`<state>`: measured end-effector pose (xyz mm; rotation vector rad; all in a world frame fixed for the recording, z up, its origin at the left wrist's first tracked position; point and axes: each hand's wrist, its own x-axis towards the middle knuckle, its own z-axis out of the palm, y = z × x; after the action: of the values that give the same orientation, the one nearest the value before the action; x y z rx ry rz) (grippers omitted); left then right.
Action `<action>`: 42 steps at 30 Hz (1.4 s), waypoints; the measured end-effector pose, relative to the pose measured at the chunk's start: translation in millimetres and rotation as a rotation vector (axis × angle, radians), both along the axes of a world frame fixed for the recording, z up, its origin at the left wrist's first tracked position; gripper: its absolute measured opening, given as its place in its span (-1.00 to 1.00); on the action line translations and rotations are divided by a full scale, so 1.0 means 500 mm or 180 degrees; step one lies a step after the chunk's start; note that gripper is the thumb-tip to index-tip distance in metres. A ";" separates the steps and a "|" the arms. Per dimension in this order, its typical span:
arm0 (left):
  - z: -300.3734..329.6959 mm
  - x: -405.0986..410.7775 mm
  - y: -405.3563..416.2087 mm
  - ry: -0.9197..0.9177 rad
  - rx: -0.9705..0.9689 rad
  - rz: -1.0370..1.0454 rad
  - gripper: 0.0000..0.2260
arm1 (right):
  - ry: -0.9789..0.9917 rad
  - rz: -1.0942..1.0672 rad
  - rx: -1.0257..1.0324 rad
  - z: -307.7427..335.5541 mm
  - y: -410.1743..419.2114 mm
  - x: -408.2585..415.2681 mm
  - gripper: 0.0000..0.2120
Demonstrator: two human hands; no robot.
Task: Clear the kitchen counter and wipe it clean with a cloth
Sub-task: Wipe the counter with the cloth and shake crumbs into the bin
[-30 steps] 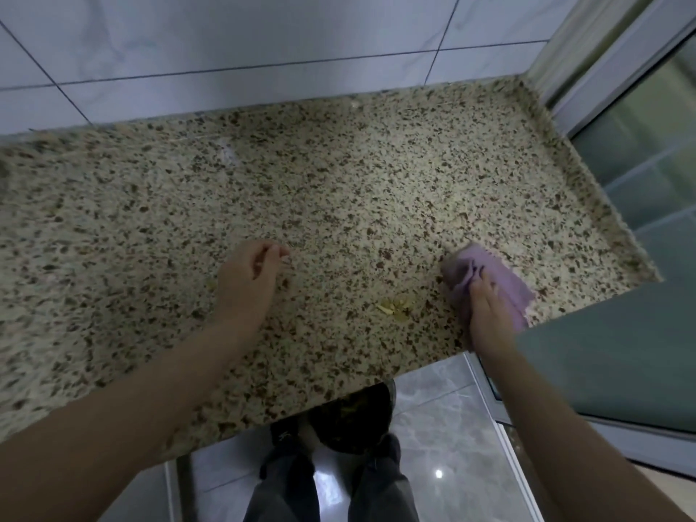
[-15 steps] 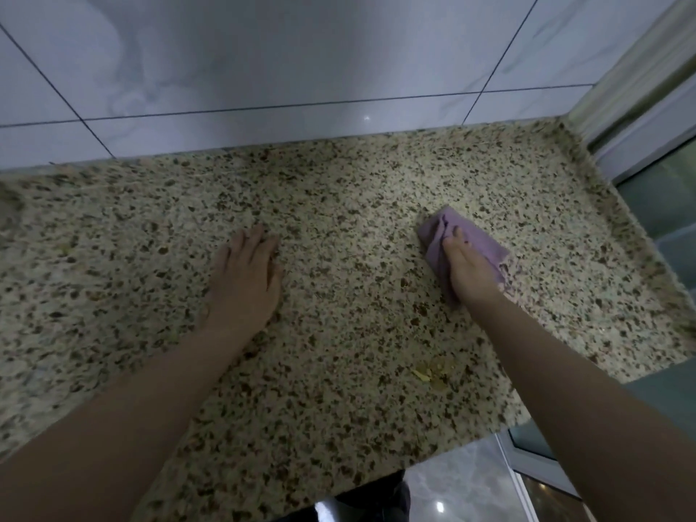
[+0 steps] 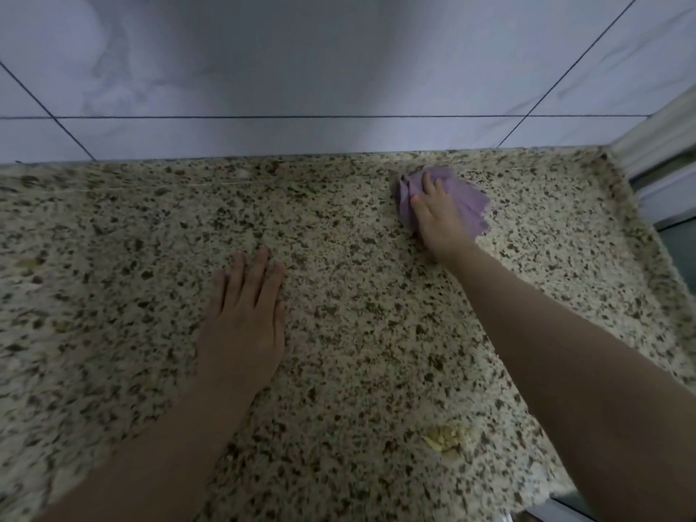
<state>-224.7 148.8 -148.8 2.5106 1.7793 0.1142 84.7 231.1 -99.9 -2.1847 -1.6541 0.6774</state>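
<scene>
With the right hand (image 3: 438, 220) pressing the crumpled lilac cloth (image 3: 465, 199) near the white tiled wall (image 3: 339, 69) and the left hand (image 3: 244, 318) flat, fingers straight, on the speckled granite counter (image 3: 113, 258), firm overlapping strokes away from the wall should sweep the yellowish scraps (image 3: 442, 438) off.

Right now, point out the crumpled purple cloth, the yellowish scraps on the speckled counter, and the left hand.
purple cloth (image 3: 469, 205), head view, bare right part.
yellowish scraps (image 3: 444, 438), head view, pile's middle.
left hand (image 3: 244, 314), head view, back of hand.

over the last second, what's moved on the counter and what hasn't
The right hand has pushed the purple cloth away from the front edge to near the tiled wall. The left hand stays flat on the counter; the yellowish scraps have not been wiped up.
</scene>
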 end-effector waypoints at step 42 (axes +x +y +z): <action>0.091 -0.166 -0.055 -0.2418 -0.0743 0.0574 -0.84 | 0.0967 0.3173 -0.0179 -0.001 -0.196 -0.464 -0.72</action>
<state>-307.5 121.3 -103.5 1.7783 1.5537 0.7116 -147.4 133.0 -100.3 -1.0622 -2.4884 1.2125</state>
